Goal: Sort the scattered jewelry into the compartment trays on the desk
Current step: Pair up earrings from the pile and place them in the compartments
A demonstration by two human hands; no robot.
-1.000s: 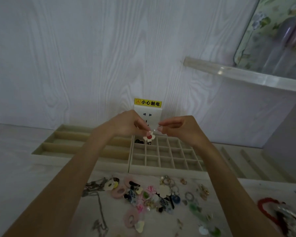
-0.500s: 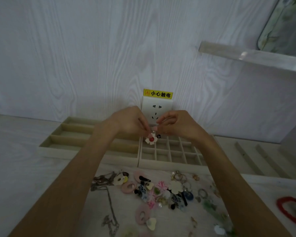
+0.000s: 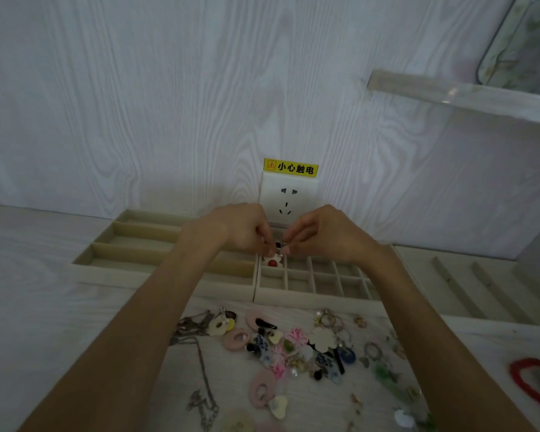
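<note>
Head cam: both hands have dropped lower since a second ago, and the flower earring (image 3: 272, 261) now sits just over the grid tray (image 3: 317, 296) near frame centre. Left hand (image 3: 237, 229) and right hand (image 3: 321, 233) pinch it together, so placement looks close.

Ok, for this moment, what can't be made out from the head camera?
- Fingertip grip: both the left hand and right hand curl over the white flower piece with a red centre; which hand holds it is hidden by the fingers.
- Grid tray: its far rows are covered by the hands.
- Jewelry pile: dim and blurred, small pieces indistinct.
- Red loop: cut off by the right edge.
</note>
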